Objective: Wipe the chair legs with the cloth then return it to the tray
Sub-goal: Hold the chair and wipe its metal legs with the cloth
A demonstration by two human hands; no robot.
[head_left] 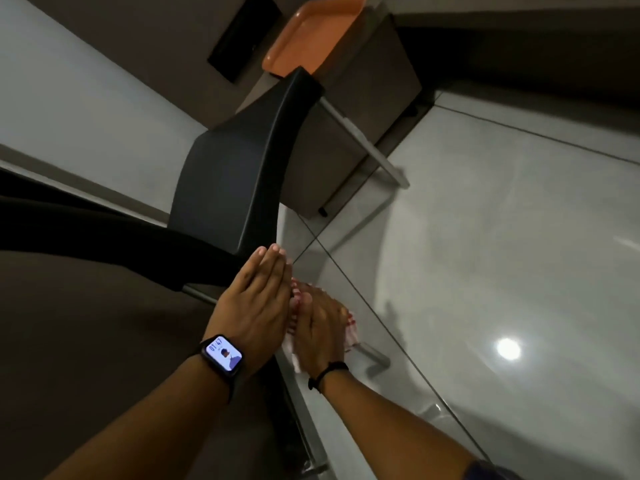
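A black chair (228, 181) with grey metal legs fills the middle of the head view. My right hand (320, 332) is wrapped around a red-and-white striped cloth (351, 332), pressing it on the near chair leg (372, 355) low by the floor. My left hand (254, 303), with a smartwatch on the wrist, lies flat with fingers together against the corner of the seat, holding nothing. Another leg (363, 143) slants down to the floor on the far side. An orange tray (311, 32) rests on a brown cabinet at the top, with nothing visible in it.
The brown cabinet (367, 98) stands right behind the chair. A dark table edge (86, 233) runs along the left. Glossy grey floor tiles (502, 237) spread to the right, with a lamp reflection. A black panel (242, 32) hangs on the wall.
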